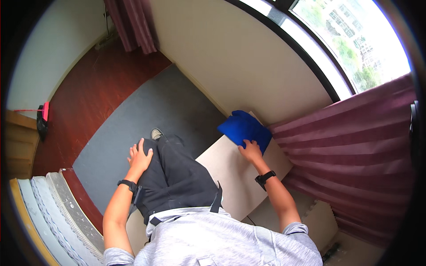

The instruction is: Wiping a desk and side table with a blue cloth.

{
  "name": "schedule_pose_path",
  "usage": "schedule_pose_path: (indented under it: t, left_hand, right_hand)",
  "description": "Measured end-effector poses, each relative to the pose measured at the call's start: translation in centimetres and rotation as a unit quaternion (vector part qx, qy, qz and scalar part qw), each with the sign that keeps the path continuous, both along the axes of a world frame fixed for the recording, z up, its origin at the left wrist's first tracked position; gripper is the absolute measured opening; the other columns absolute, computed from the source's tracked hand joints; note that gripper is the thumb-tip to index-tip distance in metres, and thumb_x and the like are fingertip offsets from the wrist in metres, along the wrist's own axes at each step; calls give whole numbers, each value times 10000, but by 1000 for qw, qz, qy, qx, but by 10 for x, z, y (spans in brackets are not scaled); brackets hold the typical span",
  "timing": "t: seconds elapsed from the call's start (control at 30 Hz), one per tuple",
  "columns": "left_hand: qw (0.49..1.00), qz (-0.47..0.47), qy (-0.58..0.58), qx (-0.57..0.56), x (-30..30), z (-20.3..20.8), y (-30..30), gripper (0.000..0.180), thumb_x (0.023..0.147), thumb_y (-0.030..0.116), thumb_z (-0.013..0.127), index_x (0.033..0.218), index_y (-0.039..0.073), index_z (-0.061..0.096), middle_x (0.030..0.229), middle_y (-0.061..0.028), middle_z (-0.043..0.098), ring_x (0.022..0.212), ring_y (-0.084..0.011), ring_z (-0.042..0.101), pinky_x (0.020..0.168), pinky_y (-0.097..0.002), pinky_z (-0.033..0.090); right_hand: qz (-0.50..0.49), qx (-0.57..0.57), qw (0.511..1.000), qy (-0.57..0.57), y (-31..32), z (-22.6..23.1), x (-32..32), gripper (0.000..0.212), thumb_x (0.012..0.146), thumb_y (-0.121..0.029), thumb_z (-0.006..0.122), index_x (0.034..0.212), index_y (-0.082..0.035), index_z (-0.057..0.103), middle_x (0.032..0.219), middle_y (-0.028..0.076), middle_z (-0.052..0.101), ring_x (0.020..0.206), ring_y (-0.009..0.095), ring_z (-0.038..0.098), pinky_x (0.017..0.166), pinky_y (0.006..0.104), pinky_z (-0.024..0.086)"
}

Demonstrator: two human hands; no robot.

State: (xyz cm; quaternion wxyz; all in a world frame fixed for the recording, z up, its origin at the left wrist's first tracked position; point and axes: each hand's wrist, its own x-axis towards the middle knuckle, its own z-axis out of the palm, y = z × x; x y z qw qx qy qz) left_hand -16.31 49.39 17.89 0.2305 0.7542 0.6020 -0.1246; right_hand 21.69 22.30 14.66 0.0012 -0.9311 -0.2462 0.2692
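My left hand (140, 158) lies on my dark trousers (177, 175) near the knee, fingers spread, holding nothing. My right hand (251, 153) reaches to the near edge of a folded blue cloth (245, 128). Its fingertips touch the cloth and its fingers are apart; whether they press on it cannot be made out. The cloth rests on the far end of a pale, flat-topped bench or board (230, 166) at my right, close to the wall. Each wrist wears a black band.
A grey mat (146, 102) covers part of the reddish wood floor (88, 106). Mauve curtains (350, 146) hang at the right below a bright window (350, 40). Stacked mattress-like slabs (57, 208) stand at the lower left. A pink dustpan or brush (45, 111) is by the left wall.
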Motion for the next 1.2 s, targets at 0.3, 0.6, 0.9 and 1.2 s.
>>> schedule_pose_path:
  t: [0.3,0.6,0.9,1.2]
  left_hand:
    - [987,20,43,155,49,-9,15,547,870,381,610,1316,72,552,1342,-166,525,1158,-375,562,928,-499,488]
    - [987,30,111,111,63,-3,26,556,871,366,590,1342,71,560,1443,-162,475,1294,-359,469,1073,-470,384]
    - [982,17,123,141,62,-19,28,558,857,374,579,1316,57,561,1449,-132,481,1310,-387,446,1110,-506,349]
    - [982,25,136,131,63,-15,29,541,866,362,579,1320,68,568,1444,-120,496,1312,-371,450,1110,-489,347]
  right_hand:
    - [429,216,874,-70,61,28,27,389,938,-384,589,1275,-200,655,1355,111,602,1368,309,461,1139,554,317]
    - [368,-109,911,-152,130,-38,103,395,954,-340,463,1001,-101,773,1088,139,730,1279,317,545,1170,564,254]
    - [444,-403,797,79,167,-87,111,544,996,-527,325,1498,-353,444,1629,64,314,1490,345,295,1192,603,194]
    - [386,-397,826,107,172,-95,107,602,967,-526,357,1502,-271,465,1643,62,279,1501,337,278,1217,571,166]
